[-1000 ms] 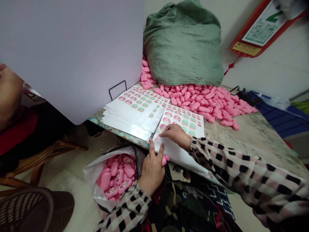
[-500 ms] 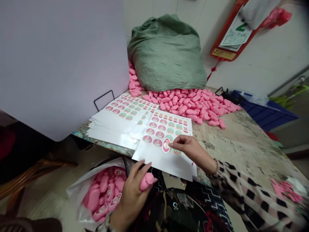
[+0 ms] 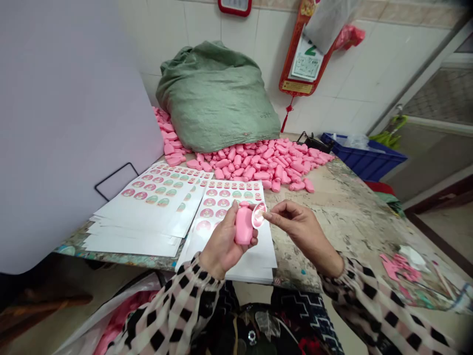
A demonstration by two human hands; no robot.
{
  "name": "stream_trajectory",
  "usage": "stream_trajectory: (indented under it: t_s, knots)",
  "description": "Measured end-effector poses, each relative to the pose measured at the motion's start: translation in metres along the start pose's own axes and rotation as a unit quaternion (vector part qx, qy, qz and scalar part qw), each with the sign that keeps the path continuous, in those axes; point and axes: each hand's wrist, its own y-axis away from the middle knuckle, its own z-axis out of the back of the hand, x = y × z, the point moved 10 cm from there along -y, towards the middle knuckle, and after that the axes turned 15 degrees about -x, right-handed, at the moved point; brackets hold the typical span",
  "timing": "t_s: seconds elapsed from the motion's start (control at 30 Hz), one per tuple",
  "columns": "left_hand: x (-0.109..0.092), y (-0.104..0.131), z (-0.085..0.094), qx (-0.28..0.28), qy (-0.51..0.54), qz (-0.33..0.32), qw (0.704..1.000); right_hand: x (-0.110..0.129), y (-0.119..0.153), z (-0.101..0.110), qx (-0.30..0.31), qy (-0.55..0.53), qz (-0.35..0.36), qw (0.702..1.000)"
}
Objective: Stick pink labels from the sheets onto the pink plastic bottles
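A small pink bottle [image 3: 244, 226] stands upright in my left hand [image 3: 222, 246], its fingers wrapped round it from behind. Between thumb and finger, my right hand [image 3: 301, 231] pinches an oval pink-and-white sticker [image 3: 259, 215] beside the bottle's right side. Whether the sticker touches the bottle is hard to tell. Under both hands lies a sticker sheet [image 3: 254, 261] with rows of pink and green labels, partly hidden by my left hand. More printed sheets [image 3: 136, 219] are stacked to its left.
A heap of pink bottles [image 3: 262, 160] spreads across the back of the table [image 3: 295, 266], under a green cloth sack [image 3: 221, 98]. A blue crate [image 3: 365, 160] stands at the back right. Pink scraps [image 3: 401, 268] lie at the right. A bag of bottles [image 3: 121, 315] is below left.
My left hand has risen from the table's front edge with the bottle to above the sheet. The sticker has come up in my right hand to the bottle's side. The view has shifted right.
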Motion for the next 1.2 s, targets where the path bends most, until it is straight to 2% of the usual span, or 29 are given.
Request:
stream_trajectory:
  t_s: [0.2,0.33,0.5,0.83,1.2]
  knots:
    - [0.007,-0.016,-0.028,0.024,-0.035,0.002,0.999,0.004,-0.007,0.011,0.013,0.035,0.03,0.999]
    - [0.011,-0.021,-0.03,0.037,-0.041,0.005,0.998,0.01,-0.008,0.009,0.028,0.082,0.093,0.992]
    - [0.011,-0.025,-0.027,0.039,-0.035,0.0,0.999,0.02,-0.008,0.003,0.042,0.092,0.151,0.983]
    - [0.007,-0.027,-0.028,0.06,-0.041,-0.023,0.997,0.013,-0.011,-0.004,0.07,0.093,0.132,0.984]
    - [0.007,-0.027,-0.027,0.061,-0.035,-0.022,0.997,0.007,-0.011,-0.008,0.069,0.111,0.128,0.983]
